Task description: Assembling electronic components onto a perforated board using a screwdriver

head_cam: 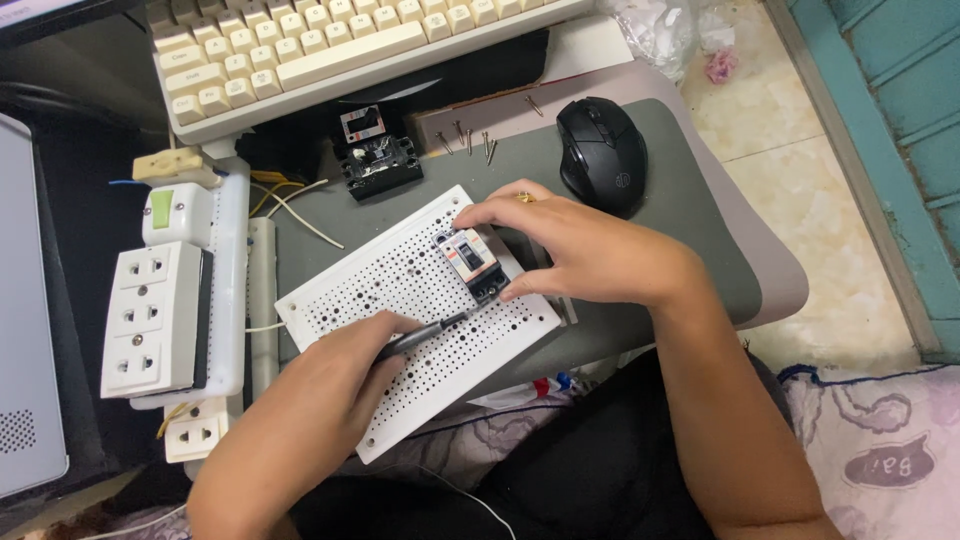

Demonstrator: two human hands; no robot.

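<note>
The left hand (335, 375) grips a dark screwdriver (425, 333), its tip at the small breaker (470, 262) (black with a red patch) on the white perforated board (400, 300). The right hand (580, 250) pinches the breaker's sides, near a black mouse (602, 152).

A black computer mouse (602, 153) sits on the grey mat (700, 230) ahead of me, with loose screws (470, 137) and a second black breaker (376, 160) near it. A cream keyboard (320, 50) lies beyond, and white socket outlets (155, 318) stand far to one side.
</note>
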